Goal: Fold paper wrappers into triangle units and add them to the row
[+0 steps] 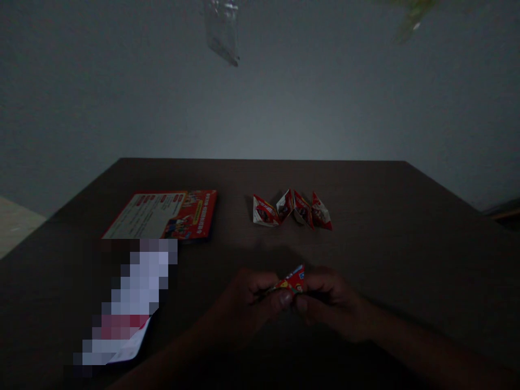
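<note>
A small folded paper piece, red with coloured print and a pointed upper corner, is held low over the near middle of the table. My left hand pinches its left side, thumb on the near face. From the right, my right hand grips the same piece with thumb and bent fingers. The fingers cover its lower part. Beyond my hands, several folded paper triangles in red and white stand in a zigzag row on the table.
The dark table meets a grey wall. At left lies a red and white printed booklet. Nearer me is a bright flat object, mostly pixelated. A clear plastic bag hangs at the wall, with a blurred yellowish thing at upper right.
</note>
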The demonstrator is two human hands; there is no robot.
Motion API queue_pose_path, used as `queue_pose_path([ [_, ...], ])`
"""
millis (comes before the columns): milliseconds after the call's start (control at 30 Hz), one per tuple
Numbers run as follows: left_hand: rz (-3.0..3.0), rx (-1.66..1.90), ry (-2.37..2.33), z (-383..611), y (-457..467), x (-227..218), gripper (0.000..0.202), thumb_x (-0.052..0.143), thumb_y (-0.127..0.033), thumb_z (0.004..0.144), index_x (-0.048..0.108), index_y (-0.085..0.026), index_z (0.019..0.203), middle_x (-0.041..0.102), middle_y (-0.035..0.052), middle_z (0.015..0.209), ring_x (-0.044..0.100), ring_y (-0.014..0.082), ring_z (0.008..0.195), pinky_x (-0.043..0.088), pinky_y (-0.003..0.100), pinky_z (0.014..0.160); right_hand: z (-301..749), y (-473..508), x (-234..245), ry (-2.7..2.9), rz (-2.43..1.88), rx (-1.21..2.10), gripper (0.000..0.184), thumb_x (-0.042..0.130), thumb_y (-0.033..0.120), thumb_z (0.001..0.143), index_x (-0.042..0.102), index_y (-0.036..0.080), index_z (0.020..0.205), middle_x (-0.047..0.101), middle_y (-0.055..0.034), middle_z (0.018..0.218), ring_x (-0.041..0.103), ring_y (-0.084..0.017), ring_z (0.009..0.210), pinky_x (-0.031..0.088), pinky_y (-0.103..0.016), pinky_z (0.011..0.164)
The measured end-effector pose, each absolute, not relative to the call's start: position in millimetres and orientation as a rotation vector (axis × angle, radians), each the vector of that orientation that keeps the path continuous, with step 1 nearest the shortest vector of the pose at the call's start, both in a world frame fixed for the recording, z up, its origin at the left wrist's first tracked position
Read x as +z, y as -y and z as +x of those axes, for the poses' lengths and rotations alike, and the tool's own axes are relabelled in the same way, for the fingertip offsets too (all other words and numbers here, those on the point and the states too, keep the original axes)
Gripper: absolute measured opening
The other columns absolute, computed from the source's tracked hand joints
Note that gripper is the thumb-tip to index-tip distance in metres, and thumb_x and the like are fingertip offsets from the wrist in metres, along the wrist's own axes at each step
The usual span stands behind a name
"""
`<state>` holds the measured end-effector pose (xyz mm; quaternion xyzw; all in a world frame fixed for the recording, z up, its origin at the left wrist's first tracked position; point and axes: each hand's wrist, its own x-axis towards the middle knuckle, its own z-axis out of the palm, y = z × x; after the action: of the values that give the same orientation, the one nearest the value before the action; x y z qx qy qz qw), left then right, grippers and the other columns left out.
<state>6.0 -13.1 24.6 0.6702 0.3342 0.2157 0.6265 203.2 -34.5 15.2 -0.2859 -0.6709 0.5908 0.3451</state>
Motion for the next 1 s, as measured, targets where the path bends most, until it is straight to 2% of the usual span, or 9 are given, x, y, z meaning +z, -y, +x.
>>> queue_pose_path([
  [233, 1.490, 0.475, -0.709, 5, 13, 21, 0.032, 0.051, -0.039, 0.086, 0.055, -0.013, 0.068, 0.044, -0.0046, 0.055, 0.038, 0.0069, 0.050, 0.026, 0.018, 0.045, 204, 35, 16, 1.670, -0.705, 1.643, 0.021, 0.053, 0.029, 0.089, 0.067, 0.013, 0.088, 0.051, 0.0024, 0.060, 0.042, -0.006, 0.048, 0.036, -0.017, 0.045],
  [433, 1.544, 0.527, -0.768, 5, 15, 19, 0.037, 0.049, -0.044, 0.086, 0.054, -0.014, 0.067, 0.041, -0.0051, 0.054, 0.036, 0.0072, 0.049, 0.024, 0.019, 0.045, 202, 34, 12, 1.659, -0.778, 1.563, 0.023, 0.053, 0.030, 0.089, 0.067, 0.012, 0.085, 0.051, 0.0020, 0.060, 0.044, -0.007, 0.052, 0.036, -0.018, 0.048],
  [567, 1.522, 0.542, -0.779, 5, 17, 15, 0.037, 0.044, -0.045, 0.089, 0.058, -0.013, 0.078, 0.047, -0.0027, 0.061, 0.044, 0.0098, 0.056, 0.033, 0.020, 0.051, 202, 35, 7, 1.588, -0.906, 1.506, 0.024, 0.054, 0.032, 0.089, 0.064, 0.012, 0.082, 0.053, 0.0014, 0.060, 0.046, -0.008, 0.053, 0.037, -0.019, 0.050],
  [733, 1.388, 0.605, -0.713, 4, 17, 9, 0.044, 0.033, -0.046, 0.093, 0.059, -0.013, 0.079, 0.054, 0.0008, 0.066, 0.049, 0.0113, 0.059, 0.039, 0.021, 0.055, 201, 35, 7, 1.522, -0.943, 1.553, 0.028, 0.054, 0.036, 0.089, 0.062, 0.012, 0.078, 0.053, 0.0009, 0.060, 0.046, -0.008, 0.052, 0.037, -0.020, 0.050],
  [1000, 1.229, 0.605, -0.573, 3, 13, 6, 0.042, 0.037, -0.044, 0.092, 0.061, -0.011, 0.081, 0.055, 0.0030, 0.067, 0.050, 0.0118, 0.059, 0.041, 0.022, 0.055, 201, 35, 8, 1.492, -0.905, 1.625, 0.030, 0.053, 0.039, 0.089, 0.062, 0.012, 0.082, 0.055, -0.0003, 0.064, 0.047, -0.009, 0.054, 0.039, -0.020, 0.050],
])
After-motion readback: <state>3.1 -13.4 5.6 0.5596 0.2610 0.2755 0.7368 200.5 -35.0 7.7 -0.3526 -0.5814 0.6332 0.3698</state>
